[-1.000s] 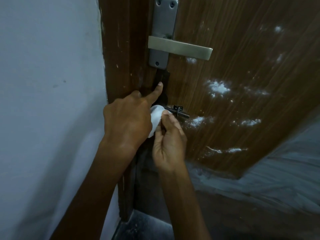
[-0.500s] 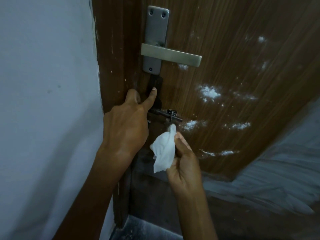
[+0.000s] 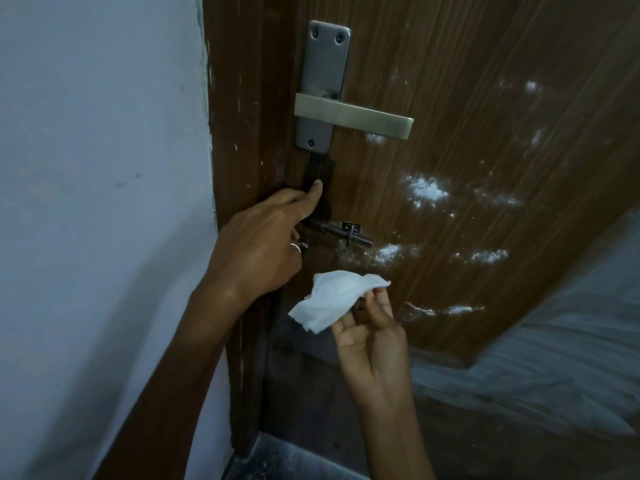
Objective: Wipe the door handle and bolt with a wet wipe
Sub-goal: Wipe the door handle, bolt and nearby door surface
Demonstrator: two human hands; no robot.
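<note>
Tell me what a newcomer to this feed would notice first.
The white wet wipe, pinched by the right hand just below the bolt, stands out against the dim scene. Above it the silver door handle catches the light, and white powdery blotches speckle the brown door to its right. The left hand is at the door's edge beside the bolt, forefinger on a dark plate.

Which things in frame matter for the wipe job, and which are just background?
In the job: wet wipe, pinched in the right hand; door handle; bolt; left hand, gripping the door at its edge beside the bolt.
Just there: wall; white smudges on the door; ring on the left hand.
</note>
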